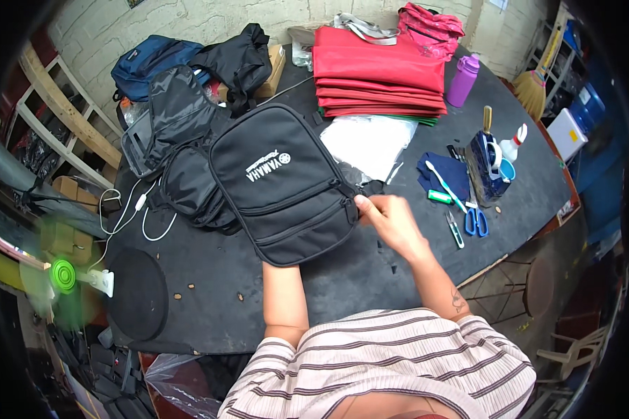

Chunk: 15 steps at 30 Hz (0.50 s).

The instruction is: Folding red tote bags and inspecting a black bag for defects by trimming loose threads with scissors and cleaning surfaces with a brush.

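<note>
A black zippered bag [286,199] with white lettering and rounded corners is tilted over the table in front of me. My left forearm [284,297] goes under its lower edge, and the bag hides my left hand and fingers. At the bag's right edge, beside the zipper ends, my right hand [391,220] is closed with thumb and fingers pinching the side. Several other black bags [189,181] lie partly beneath and to the left of this one.
A stack of red fabric [377,73] and white plastic [367,143] lie at the back. To the right are a purple bottle [463,82], blue-handled scissors [476,222], a toothbrush [446,183], and a tool caddy [487,164]. A green fan [64,276] and round black pad [138,295] are left.
</note>
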Tool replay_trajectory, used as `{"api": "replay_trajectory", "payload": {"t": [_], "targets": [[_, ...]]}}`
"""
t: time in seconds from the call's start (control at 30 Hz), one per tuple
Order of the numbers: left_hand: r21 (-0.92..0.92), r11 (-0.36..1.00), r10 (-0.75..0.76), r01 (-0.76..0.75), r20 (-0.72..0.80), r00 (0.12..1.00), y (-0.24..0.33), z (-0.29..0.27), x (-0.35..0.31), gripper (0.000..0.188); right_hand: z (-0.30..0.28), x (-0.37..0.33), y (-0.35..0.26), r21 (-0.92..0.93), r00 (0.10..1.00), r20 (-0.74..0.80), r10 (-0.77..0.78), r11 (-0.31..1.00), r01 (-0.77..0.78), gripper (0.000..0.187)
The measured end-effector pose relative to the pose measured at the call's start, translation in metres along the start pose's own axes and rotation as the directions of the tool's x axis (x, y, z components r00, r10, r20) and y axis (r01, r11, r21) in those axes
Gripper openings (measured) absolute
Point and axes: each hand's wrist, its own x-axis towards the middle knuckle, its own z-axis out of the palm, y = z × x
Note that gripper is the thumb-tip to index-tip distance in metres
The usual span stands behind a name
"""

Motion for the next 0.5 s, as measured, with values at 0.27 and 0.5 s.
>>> {"api": "replay_trajectory", "payload": {"t": [0.27, 0.5], "targets": [[0.020, 1.000, 0.005, -0.005, 0.003, 1.000, -0.002, 0.003, 0.003, 0.042, -0.012, -0.018, -0.017, 0.176, 0.712, -0.111, -0.693, 0.691, 0.701, 0.028], [0.041, 0.999, -0.018, 0.017, 0.014, 1.000, -0.002, 0.010, 0.004, 0.042, -0.013, -0.006, -0.006, 0.480, 0.847, -0.343, -0.406, 0.699, 0.530, 0.013]]}}
